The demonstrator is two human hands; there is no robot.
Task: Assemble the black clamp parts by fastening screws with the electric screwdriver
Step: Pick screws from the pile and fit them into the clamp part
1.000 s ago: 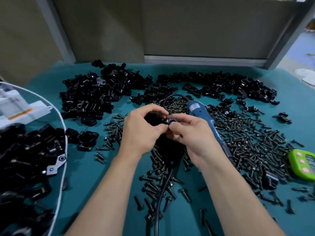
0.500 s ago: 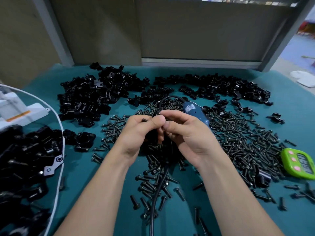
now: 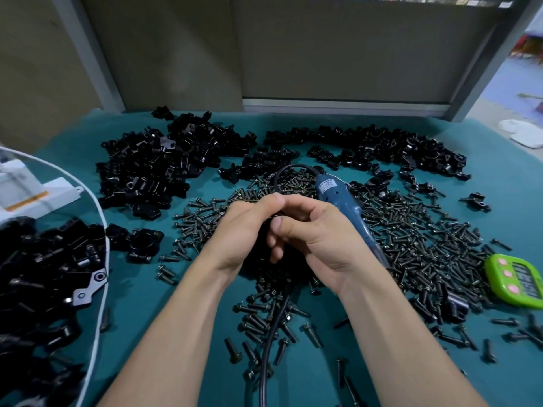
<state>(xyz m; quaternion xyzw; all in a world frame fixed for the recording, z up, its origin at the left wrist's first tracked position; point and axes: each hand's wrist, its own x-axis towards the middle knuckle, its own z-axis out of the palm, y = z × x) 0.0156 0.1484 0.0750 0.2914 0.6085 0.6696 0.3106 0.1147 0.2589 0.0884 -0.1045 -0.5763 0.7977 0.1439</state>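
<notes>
My left hand (image 3: 244, 230) and my right hand (image 3: 317, 239) meet over the middle of the table, fingers curled round a black clamp part (image 3: 266, 239) that is almost wholly hidden between them. The blue electric screwdriver (image 3: 343, 201) lies on the table just right of my right hand, its tip pointing toward me and hidden behind my wrist. Its black cable (image 3: 273, 327) loops from its far end and runs toward me between my forearms. Loose black screws (image 3: 426, 248) cover the cloth around both hands.
Heaps of black clamp parts lie at the back left (image 3: 152, 168) and back right (image 3: 382, 148). A white-rimmed container (image 3: 101, 289) with black parts is at the left. A green timer (image 3: 517, 280) sits at the right. The table (image 3: 141, 304) has a teal cloth.
Both hands have closed tighter together round the clamp part, hiding it more. The screwdriver has stayed on the table; the view has shifted slightly.
</notes>
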